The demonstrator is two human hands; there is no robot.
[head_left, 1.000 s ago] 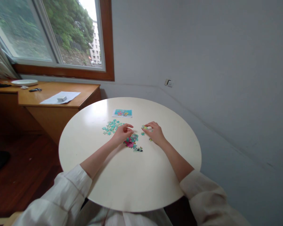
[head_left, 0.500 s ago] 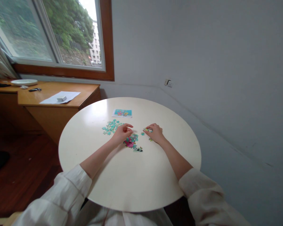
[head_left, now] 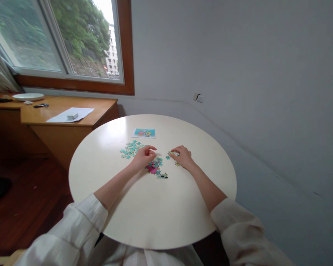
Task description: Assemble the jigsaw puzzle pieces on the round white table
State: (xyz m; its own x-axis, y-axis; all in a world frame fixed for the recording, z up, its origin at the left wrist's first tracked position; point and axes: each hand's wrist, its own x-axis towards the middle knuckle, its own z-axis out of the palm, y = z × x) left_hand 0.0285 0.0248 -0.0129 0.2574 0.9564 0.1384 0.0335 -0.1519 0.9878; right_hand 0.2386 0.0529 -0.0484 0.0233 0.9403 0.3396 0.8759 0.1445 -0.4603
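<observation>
On a round white table (head_left: 144, 218) lies a partly joined cluster of pink and teal puzzle pieces (head_left: 154, 167). My left hand (head_left: 144, 157) rests beside it with fingers curled loosely, thumb and forefinger close together; I cannot make out anything in them. My right hand (head_left: 182, 156) is closed in a pinch over small yellow and teal pieces (head_left: 172, 153). A heap of loose teal pieces (head_left: 131, 149) lies left of my left hand. A small reference picture card (head_left: 144, 133) lies further back.
A wooden desk (head_left: 72, 120) stands at the left under a window, bearing a sheet of paper (head_left: 70, 114), a white plate (head_left: 28, 96) and small dark items. Grey walls meet behind the table, with a wall socket (head_left: 197, 97).
My right hand has shifted slightly to the right and back over the small pieces since a second ago. My left hand has stayed put.
</observation>
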